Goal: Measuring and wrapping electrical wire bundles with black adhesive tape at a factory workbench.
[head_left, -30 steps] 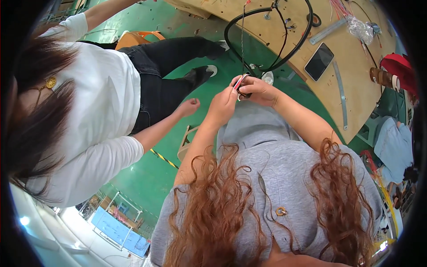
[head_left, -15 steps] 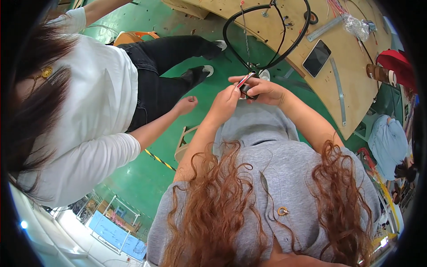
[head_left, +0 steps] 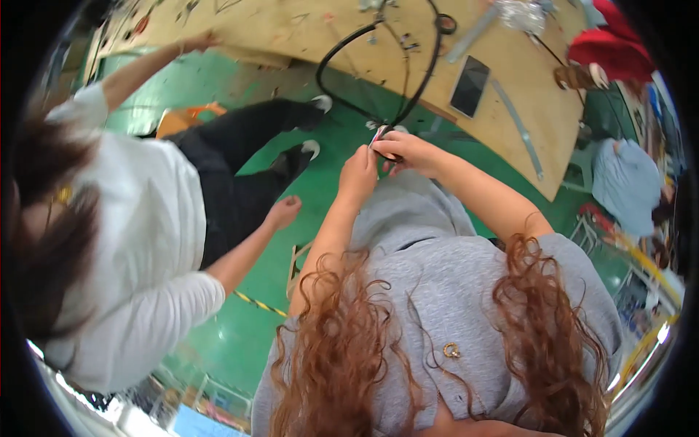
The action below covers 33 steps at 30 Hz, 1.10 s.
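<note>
In front of my lap, my left hand (head_left: 358, 175) is closed, pinching a small bundle of thin coloured wires (head_left: 376, 137) between thumb and fingers. My right hand (head_left: 411, 153) meets it from the right, its fingers curled around a black ring-shaped thing (head_left: 392, 157), mostly hidden and blurred. The right fingertips lie close against the wires. Just beyond my hands, a thick black cable (head_left: 431, 69) loops up onto the wooden table (head_left: 495, 149). A thinner dark cable hangs inside that loop.
On the table lie a phone (head_left: 470, 86), a metal strip (head_left: 518, 127), a small roll (head_left: 446, 24) and a brown bottle (head_left: 579, 77), near red cloth (head_left: 611, 47). A person in white (head_left: 138, 197) stands close on my left, one hand (head_left: 200, 42) at the table.
The view has shifted, so the table and cable appear farther left. The co-worker's far arm now shows reaching to the table. My hands stay together at the wires, the right one turned slightly.
</note>
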{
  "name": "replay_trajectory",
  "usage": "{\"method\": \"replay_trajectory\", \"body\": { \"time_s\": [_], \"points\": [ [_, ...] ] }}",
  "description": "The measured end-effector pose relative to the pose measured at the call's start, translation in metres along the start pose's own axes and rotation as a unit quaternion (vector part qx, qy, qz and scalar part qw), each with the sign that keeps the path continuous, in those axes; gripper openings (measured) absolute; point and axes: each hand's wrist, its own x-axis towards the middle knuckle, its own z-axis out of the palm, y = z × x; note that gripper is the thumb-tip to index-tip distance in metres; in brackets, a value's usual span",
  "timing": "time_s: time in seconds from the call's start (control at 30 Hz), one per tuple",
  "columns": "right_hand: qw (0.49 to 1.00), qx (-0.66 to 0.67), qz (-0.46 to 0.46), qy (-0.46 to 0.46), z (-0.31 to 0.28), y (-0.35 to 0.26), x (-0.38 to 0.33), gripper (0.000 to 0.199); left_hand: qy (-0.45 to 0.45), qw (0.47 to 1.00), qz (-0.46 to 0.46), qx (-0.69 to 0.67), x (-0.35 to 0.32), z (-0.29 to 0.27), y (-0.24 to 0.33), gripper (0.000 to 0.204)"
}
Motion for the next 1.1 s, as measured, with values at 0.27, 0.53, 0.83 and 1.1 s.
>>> {"method": "replay_trajectory", "body": {
  "time_s": [0.27, 0.53, 0.83, 1.1],
  "points": [
    [0.998, -0.051, -0.038, -0.017, -0.021, -0.017, -0.008, 0.032, 0.045, 0.964, 0.15, -0.214, 0.053, 0.066, -0.067, 0.027],
    [0.601, -0.511, 0.07, 0.61, -0.29, 0.084, -0.061, 0.021, -0.14, 0.718, -0.154, -0.664, 0.056, 0.043, 0.038, 0.022],
    [0.576, -0.674, 0.216, 0.41, -0.322, 0.062, -0.07, 0.019, -0.144, 0.624, -0.141, -0.755, 0.086, 0.052, 0.064, 0.018],
    [0.784, -0.381, -0.218, 0.438, -0.226, 0.04, -0.092, 0.018, -0.087, 0.604, -0.095, -0.787, 0.095, 0.069, 0.075, 0.022]
  ]
}}
